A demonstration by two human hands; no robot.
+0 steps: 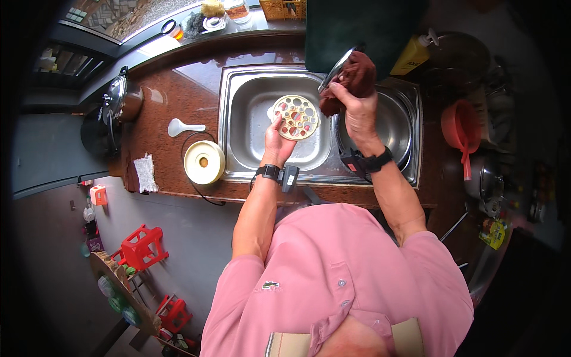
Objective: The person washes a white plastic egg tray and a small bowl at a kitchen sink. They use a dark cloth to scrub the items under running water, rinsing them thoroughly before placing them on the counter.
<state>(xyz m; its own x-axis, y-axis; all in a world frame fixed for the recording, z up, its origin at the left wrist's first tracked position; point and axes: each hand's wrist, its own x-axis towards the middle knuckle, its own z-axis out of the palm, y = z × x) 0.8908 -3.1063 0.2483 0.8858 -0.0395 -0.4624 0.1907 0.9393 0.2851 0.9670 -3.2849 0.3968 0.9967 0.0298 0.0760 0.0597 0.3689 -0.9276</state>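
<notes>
My left hand [280, 139] holds a round cream plastic disc with many holes [308, 109] over the left bowl of the steel sink [250, 107]. A dark red cloth [360, 73] and a shiny round metal piece, perhaps a lid [335, 69], are in my right hand [357, 109], above the divider and the right bowl. A large metal pan or basin [392, 127] sits in that right bowl. To the left of the sink, a cream round base with a hole in its centre [214, 163] stands on the brown counter, a black cord around it, near a white plastic scoop [178, 127].
Pots with lids [127, 100] stand at the counter's left end, near a white rag [145, 173]. Behind the sink are a dark green board [339, 26] and a yellow pump bottle [410, 56]. A red dipper [457, 125] lies right. Red stools [143, 250] stand on the floor.
</notes>
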